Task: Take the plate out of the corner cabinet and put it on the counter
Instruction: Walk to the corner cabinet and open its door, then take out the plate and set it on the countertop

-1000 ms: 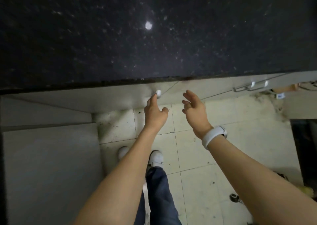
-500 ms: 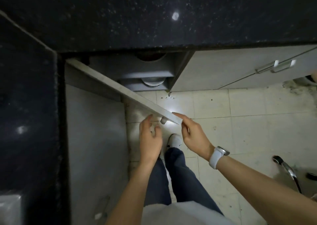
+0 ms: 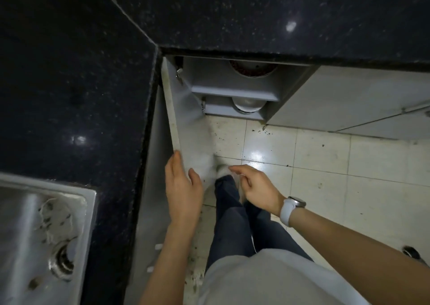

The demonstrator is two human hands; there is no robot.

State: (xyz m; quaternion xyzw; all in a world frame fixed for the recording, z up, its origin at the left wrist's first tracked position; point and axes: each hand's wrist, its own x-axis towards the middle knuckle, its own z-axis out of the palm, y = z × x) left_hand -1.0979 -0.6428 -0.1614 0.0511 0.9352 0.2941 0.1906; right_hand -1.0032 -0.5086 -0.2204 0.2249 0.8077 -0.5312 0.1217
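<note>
The corner cabinet [image 3: 232, 88] stands open under the black speckled counter [image 3: 256, 13]. On its upper shelf sits a round dish with dark red contents [image 3: 252, 68], half hidden by the counter edge. A pale plate or bowl [image 3: 247, 104] shows on the lower shelf. The white cabinet door [image 3: 186, 137] is swung wide to the left. My left hand [image 3: 183, 193] rests flat against the door's free edge, fingers apart. My right hand [image 3: 256, 188], with a white watch on the wrist, hovers loosely open just right of it, holding nothing.
A steel sink [image 3: 39, 235] lies at lower left, set into the counter. Closed drawers with bar handles [image 3: 372, 109] run to the right of the cabinet. Pale floor tiles [image 3: 325, 169] with dirt specks lie below, and my legs and shoe stand close to the door.
The cabinet door went from shut to fully swung open leftward. My left hand followed its edge; my right hand came off the door. The view turned left, showing the sink.
</note>
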